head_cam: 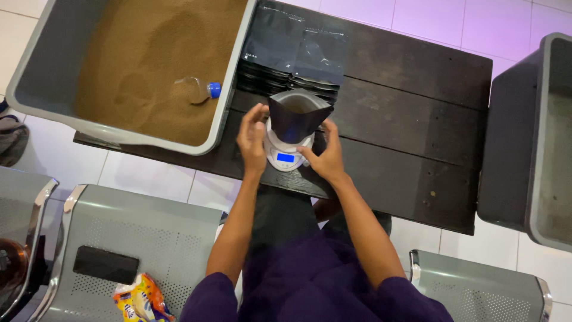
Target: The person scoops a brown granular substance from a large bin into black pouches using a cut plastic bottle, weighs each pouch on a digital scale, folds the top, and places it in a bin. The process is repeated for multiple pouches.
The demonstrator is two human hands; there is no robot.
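Dark, soft plastic stand-up pouch [296, 118] upright on small white digital scale [286, 149], dark wooden counter [405, 119]. Left hand [252, 138] open beside pouch; right hand [325, 156] loosely curled at scale base. Likely light, floppy, slippery; best gripped by upper side edges.

Both bare forearms are reaching forward out of dark purple sleeves [310, 286], converging ahead of the body. The left hand [252, 138] is standing upright on its edge, fingers raised and slightly spread. The right hand [325, 156] is lying lower, palm down, fingers curling inward toward the left.
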